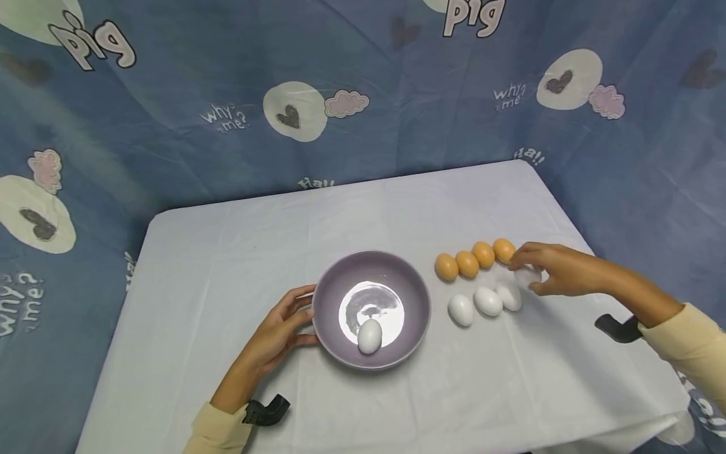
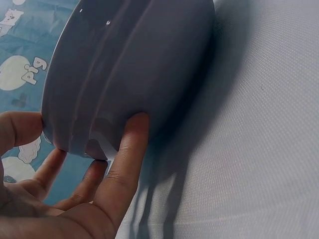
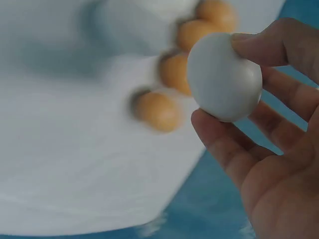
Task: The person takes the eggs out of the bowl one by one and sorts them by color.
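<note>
A purple bowl (image 1: 328, 309) stands on the white-covered table, with one white egg (image 1: 370, 336) lying inside it. My left hand (image 1: 282, 328) rests its spread fingertips and thumb against the bowl's outer left side; the left wrist view shows the fingers (image 2: 130, 154) on the outer wall. Over at the right, my right hand (image 1: 558, 270) pinches another white egg (image 3: 224, 77) between thumb and fingertips. Just left of that hand lie three white eggs (image 1: 488, 301) in a short row. Several orange-brown eggs (image 1: 467, 263) form a slanted row behind them.
The table (image 1: 238, 265) is covered with a white cloth and ends near the right forearm. Behind it hangs a blue printed cloth (image 1: 397, 139). A black strap piece (image 1: 266, 411) sits at the left wrist and another (image 1: 618, 328) at the right.
</note>
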A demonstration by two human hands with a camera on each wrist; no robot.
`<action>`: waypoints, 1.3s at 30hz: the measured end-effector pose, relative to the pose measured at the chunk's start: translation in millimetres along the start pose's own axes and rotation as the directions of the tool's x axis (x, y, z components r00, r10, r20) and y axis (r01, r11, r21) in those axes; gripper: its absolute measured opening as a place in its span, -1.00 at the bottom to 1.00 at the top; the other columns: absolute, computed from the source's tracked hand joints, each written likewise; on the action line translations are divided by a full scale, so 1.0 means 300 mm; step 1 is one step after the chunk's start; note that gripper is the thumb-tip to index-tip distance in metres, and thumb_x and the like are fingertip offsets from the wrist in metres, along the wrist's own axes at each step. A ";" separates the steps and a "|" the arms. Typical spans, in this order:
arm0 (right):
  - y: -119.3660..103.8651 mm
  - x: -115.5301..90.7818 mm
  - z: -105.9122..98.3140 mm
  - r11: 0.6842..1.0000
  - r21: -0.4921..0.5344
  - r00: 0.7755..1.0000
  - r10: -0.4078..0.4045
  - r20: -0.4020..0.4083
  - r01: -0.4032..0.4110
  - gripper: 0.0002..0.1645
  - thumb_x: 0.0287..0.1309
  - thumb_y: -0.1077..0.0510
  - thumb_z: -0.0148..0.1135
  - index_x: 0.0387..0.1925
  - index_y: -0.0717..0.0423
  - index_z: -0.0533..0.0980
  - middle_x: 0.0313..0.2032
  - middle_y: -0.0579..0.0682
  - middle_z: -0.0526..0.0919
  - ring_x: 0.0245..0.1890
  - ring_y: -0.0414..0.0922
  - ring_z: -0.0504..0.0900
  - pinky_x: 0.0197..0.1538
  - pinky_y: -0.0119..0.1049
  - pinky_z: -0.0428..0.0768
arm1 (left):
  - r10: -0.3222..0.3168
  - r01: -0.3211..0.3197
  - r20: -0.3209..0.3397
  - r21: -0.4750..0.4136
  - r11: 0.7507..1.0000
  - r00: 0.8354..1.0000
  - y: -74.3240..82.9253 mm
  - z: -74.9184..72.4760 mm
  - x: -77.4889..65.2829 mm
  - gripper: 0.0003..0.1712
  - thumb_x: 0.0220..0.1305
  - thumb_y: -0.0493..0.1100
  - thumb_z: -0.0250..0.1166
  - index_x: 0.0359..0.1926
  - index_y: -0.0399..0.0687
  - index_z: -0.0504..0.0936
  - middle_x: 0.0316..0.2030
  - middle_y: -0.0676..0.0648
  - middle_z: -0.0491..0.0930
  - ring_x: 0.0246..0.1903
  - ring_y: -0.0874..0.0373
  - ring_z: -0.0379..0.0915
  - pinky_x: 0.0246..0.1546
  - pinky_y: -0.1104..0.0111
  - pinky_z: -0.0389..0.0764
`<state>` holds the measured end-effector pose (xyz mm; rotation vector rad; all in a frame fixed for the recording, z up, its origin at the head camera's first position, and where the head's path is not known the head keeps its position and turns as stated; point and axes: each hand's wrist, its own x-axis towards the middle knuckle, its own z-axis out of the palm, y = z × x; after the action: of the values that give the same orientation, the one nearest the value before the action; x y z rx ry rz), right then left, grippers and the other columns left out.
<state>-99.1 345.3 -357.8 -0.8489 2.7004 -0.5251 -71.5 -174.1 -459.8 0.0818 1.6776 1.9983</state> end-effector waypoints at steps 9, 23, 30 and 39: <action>0.121 -0.074 0.087 0.997 0.038 0.997 0.073 0.006 -0.074 -0.57 -0.12 0.39 0.44 -0.11 0.16 0.65 -0.10 -0.06 0.65 -0.20 -0.22 0.54 -0.24 -0.38 0.57 | -0.018 0.018 -0.020 0.017 1.000 1.000 -0.001 0.003 0.003 -0.36 0.47 -0.20 0.17 0.47 -0.01 0.18 0.40 -0.19 0.22 0.05 0.13 0.57 -0.12 0.07 0.75; 0.133 -0.049 0.137 0.989 0.119 0.996 0.091 0.023 -0.093 -0.48 -0.08 0.38 0.46 0.01 0.14 0.61 -0.02 0.00 0.67 -0.09 -0.11 0.56 -0.14 -0.32 0.59 | -0.012 0.013 -0.021 0.012 1.000 1.000 -0.004 0.003 0.003 -0.35 0.46 -0.20 0.18 0.48 -0.02 0.18 0.41 -0.18 0.22 0.08 0.16 0.56 -0.11 0.08 0.75; 0.138 -0.047 0.154 0.984 0.127 0.991 0.119 0.064 -0.126 -0.49 -0.04 0.34 0.45 0.03 0.11 0.61 0.00 0.01 0.66 -0.07 -0.09 0.56 -0.10 -0.30 0.59 | -0.018 0.018 -0.018 0.009 1.000 1.000 0.001 0.005 0.005 -0.35 0.46 -0.20 0.17 0.48 -0.02 0.17 0.40 -0.22 0.21 0.07 0.12 0.56 -0.10 0.06 0.75; 0.139 -0.051 0.162 0.982 0.132 0.990 0.127 0.061 -0.134 -0.49 -0.03 0.34 0.45 0.03 0.10 0.61 0.01 0.02 0.66 -0.02 -0.05 0.58 -0.07 -0.29 0.60 | -0.022 0.023 -0.021 0.010 1.000 1.000 0.000 0.003 0.005 -0.35 0.46 -0.19 0.17 0.48 -0.01 0.17 0.40 -0.22 0.20 0.07 0.11 0.57 -0.09 0.05 0.74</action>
<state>-90.6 373.5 -416.7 -0.6353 2.6154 -0.6395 -72.6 -172.8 -460.2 0.0462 1.6946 1.9803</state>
